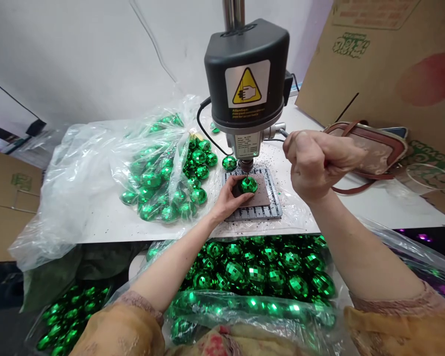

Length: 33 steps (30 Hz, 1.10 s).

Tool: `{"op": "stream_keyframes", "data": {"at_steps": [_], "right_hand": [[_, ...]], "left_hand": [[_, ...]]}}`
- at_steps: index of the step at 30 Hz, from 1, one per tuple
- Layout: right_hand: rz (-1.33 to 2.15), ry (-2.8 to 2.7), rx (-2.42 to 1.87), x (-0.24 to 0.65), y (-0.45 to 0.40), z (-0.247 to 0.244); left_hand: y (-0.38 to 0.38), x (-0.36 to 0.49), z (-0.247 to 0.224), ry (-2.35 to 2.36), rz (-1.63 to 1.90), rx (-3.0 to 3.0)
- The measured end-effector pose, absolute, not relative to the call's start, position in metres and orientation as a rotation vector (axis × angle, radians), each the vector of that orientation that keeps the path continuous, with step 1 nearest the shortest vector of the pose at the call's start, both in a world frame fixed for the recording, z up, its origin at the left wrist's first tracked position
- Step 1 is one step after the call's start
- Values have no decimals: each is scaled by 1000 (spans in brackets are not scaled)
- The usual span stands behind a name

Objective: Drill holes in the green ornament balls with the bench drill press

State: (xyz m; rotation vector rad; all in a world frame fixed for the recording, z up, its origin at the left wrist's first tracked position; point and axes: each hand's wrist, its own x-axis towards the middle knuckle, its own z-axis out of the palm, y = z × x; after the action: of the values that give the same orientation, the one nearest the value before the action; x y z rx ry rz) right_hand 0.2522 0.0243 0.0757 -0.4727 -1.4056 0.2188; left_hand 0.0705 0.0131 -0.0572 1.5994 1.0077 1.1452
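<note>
A black bench drill press (246,79) with a yellow warning label stands upright in the middle. My left hand (232,197) pinches a shiny green faceted ball (248,185) between thumb and fingers, on a brown board (264,192) over the slotted metal base (276,213). The drill chuck (246,165) is right above the ball; whether the bit touches it I cannot tell. Raised at the right of the press, my right hand (315,160) is closed around the feed lever (283,132), most of which the fingers hide.
A clear plastic bag (92,168) with several green balls lies on the white table (126,230) at left. One loose ball (229,163) sits beside the base. Below the table edge are many green balls (256,275) in plastic. A handbag (378,148), plastic cup (430,177) and cardboard box (378,74) stand right.
</note>
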Motion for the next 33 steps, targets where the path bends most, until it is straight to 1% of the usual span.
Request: {"op": "stream_keyframes", "data": {"at_steps": [4,9,20,24,29,33], "right_hand": [[171,-1284,-283,248,28,73],[159,-1305,-215,248,28,72],[184,-1392,-246,256,24,61],[261,-1377,-320,255,24,87],[538,-1276,-463,252,41,138],[533,-1286,-430,251,44,143]], "left_hand": [[13,71,-58,984,1158,1585],[14,70,-61,970,1156,1580],[14,72,-59,1020,1203,1643],[15,72,-60,1033,1213,1646],[15,71,-60,1060,1207,1666],[15,71,-58,1056,1185,1651]]}}
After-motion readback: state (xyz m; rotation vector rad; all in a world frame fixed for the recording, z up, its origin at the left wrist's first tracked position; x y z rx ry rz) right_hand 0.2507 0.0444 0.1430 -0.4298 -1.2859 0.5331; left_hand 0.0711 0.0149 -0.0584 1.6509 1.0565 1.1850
